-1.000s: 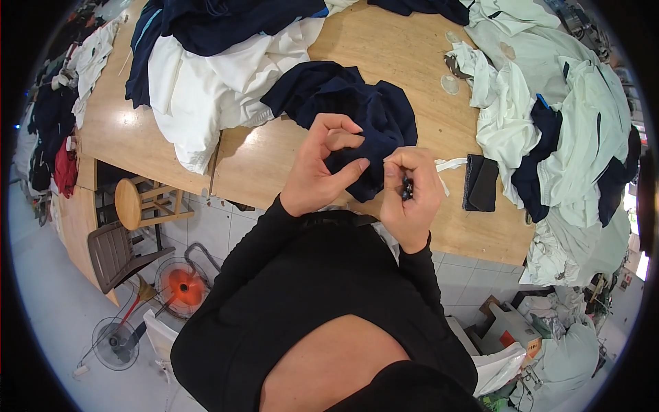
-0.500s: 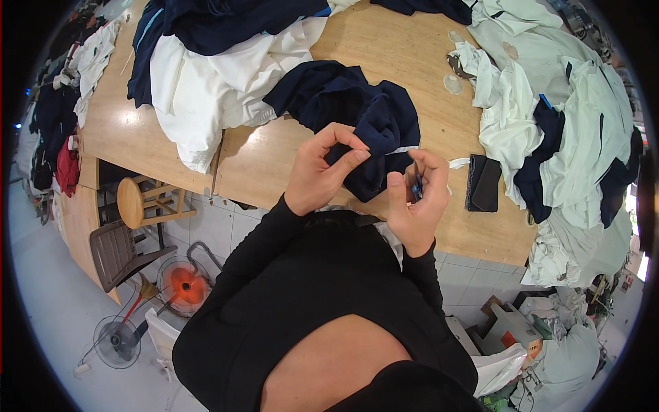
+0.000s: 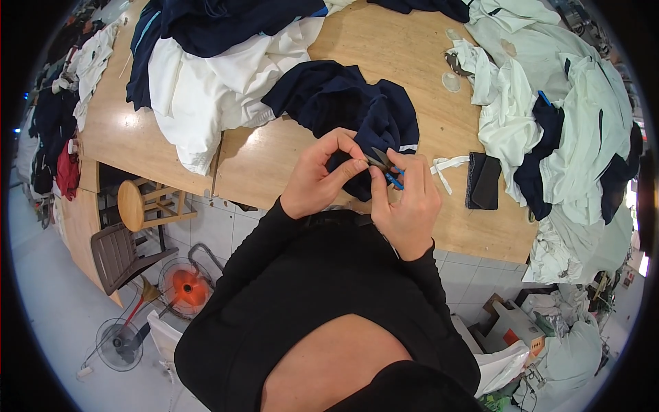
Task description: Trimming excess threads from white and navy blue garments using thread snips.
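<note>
Two hands at trimming: left hand (image 3: 317,180) pinching navy garment (image 3: 350,110), right hand (image 3: 406,202) gripping snips (image 3: 382,163). Next, probably, blades onto the pinched spot.

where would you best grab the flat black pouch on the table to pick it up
The flat black pouch lies flat on the wooden table, right of the right hand, which holds small blue-handled snips. Probably best pinched across its lower short end, coming from the table's near edge: that end looks bare, while the pale garment pile crowds its far and right sides.
</note>
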A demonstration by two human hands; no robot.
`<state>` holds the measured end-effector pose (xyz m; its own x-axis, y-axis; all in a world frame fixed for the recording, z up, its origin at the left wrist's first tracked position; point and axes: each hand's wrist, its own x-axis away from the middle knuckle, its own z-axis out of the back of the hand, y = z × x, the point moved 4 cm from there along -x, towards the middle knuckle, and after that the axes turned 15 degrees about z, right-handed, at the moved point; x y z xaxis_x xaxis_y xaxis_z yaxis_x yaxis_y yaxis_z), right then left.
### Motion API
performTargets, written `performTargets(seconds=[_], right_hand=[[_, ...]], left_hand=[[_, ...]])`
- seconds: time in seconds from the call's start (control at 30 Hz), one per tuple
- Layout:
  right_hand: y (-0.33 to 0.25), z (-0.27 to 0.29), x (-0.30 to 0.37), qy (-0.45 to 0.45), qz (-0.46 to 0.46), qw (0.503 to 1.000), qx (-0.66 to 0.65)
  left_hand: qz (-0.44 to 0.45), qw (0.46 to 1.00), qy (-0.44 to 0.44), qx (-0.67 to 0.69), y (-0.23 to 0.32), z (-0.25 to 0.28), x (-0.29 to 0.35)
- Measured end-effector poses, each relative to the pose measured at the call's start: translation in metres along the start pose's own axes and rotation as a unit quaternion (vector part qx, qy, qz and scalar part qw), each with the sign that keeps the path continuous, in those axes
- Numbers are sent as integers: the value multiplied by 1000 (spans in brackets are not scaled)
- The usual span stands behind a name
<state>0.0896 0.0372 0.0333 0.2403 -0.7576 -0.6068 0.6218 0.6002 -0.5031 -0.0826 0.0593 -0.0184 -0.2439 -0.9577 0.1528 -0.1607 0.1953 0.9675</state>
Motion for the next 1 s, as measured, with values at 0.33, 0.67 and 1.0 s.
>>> performTargets(seconds=[0.33, 0.67, 1.0], right_hand=[[3, 8, 2, 0, -4, 1000, 12], [8, 6, 1, -2, -26, 1000, -9], [11, 2, -6, 1, -29, 999, -22]], left_hand=[[-26, 997, 4, -67, -1, -2, -1], [-54, 993, 11, -105, 3, -4, -3], [-71, 985, -5, -156, -3, -1, -6]])
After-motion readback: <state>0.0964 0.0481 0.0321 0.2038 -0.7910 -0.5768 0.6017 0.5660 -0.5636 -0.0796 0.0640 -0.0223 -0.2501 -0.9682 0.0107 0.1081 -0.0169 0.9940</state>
